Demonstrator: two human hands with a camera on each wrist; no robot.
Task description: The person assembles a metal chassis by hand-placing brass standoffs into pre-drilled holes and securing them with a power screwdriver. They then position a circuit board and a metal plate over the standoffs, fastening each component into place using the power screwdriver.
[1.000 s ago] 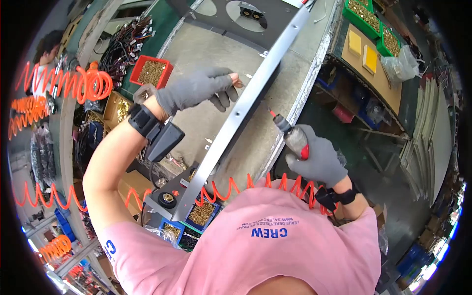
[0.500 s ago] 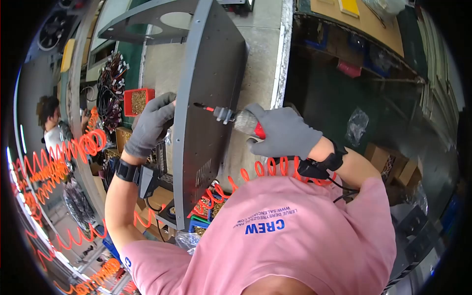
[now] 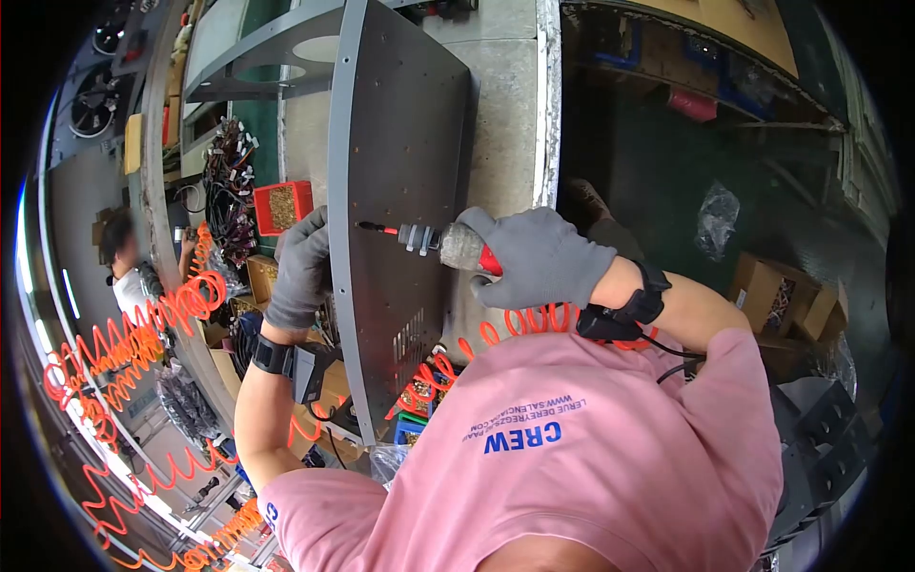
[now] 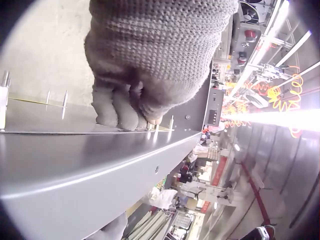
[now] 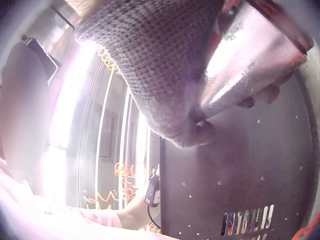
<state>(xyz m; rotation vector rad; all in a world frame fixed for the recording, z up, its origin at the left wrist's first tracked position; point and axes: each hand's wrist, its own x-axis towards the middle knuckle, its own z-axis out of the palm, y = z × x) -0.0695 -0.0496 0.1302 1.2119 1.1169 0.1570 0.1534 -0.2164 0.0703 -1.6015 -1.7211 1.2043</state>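
My gloved right hand (image 3: pixel 553 255) grips a power screwdriver (image 3: pixel 462 248) with a worn metal body and a red part. Its bit (image 3: pixel 376 228) points left, with the tip right at the outer face of a dark grey metal panel (image 3: pixel 410 143). The panel stands on edge and has small holes and vent slots. Behind it is my gloved left hand (image 3: pixel 303 272), its fingers partly hidden in the head view. The left wrist view shows these fingers curled against the inner face, a bare fingertip pinching a small brass post (image 4: pixel 150 126). Other thin posts (image 4: pixel 64 98) stick out nearby.
A red bin (image 3: pixel 283 207) of small brass parts stands left of the panel, near bundled cables (image 3: pixel 229 176). Orange coiled hoses (image 3: pixel 124 334) hang at the left, where another person (image 3: pixel 126 267) stands. Cardboard boxes (image 3: pixel 782 300) sit at the right.
The metal panel has been tilted up from its edge-on pose, so its outer face shows. The screwdriver has moved left to the panel. The left hand has moved behind the panel's edge.
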